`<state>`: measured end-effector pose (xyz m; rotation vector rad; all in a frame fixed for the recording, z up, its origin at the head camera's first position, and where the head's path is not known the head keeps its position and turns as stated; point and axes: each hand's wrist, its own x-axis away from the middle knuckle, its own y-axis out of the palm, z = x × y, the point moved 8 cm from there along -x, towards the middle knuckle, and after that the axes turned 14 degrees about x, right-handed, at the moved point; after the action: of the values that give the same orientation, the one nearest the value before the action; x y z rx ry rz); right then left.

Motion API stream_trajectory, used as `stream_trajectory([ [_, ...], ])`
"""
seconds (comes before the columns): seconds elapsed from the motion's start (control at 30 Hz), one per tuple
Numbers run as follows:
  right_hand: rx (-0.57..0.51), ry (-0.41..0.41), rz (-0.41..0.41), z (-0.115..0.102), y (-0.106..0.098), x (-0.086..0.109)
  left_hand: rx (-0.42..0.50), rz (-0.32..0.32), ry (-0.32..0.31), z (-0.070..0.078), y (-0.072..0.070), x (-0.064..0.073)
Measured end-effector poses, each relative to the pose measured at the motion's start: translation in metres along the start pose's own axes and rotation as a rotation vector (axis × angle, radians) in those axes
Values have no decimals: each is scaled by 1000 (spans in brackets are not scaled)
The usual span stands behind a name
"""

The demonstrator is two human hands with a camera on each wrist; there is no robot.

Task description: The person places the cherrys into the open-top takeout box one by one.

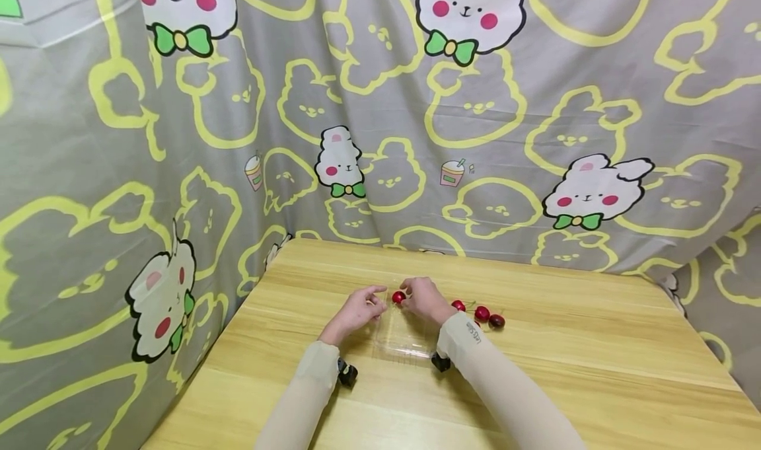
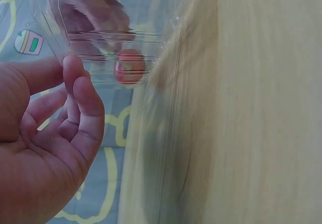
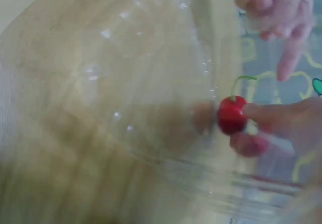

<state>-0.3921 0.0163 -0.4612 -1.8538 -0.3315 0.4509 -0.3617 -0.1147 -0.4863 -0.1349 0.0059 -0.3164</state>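
Rabbit-print cloth walls a wooden bench [image 1: 535, 371] (broad bare wood nearer). Right hand [image 1: 423, 299] pinches a red cherry [image 1: 398, 297] over a clear plastic tray [image 1: 404, 336]; left hand [image 1: 357, 310] hovers relaxed, holding nothing.

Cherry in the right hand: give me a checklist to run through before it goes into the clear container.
1. Right hand pinches the cherry: ok.
2. Cherry stem attached, green, seen in the right wrist view: ok.
3. Clear plastic container lies on the wooden table between the hands: ok.
4. Left hand holds nothing, beside the container: ok.
5. Cherry over the container's opening: cannot tell.
6. Three more cherries wait on the table: ok.
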Motion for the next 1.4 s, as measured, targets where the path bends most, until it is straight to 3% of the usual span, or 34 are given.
stream_trajectory([
  [0.4, -66, -14, 26, 11, -51, 27, -5, 6, 1, 0, -2, -1],
  [0.8, -20, -18, 32, 63, -83, 64, 18, 3, 2, 3, -2, 2],
  [1.13, 8, 54, -17, 124, -74, 90, 7, 6, 5, 2, -3, 3],
  [1.4, 20, 117, -65, 148, -57, 107, 0, 10, 6, 2, -3, 2],
])
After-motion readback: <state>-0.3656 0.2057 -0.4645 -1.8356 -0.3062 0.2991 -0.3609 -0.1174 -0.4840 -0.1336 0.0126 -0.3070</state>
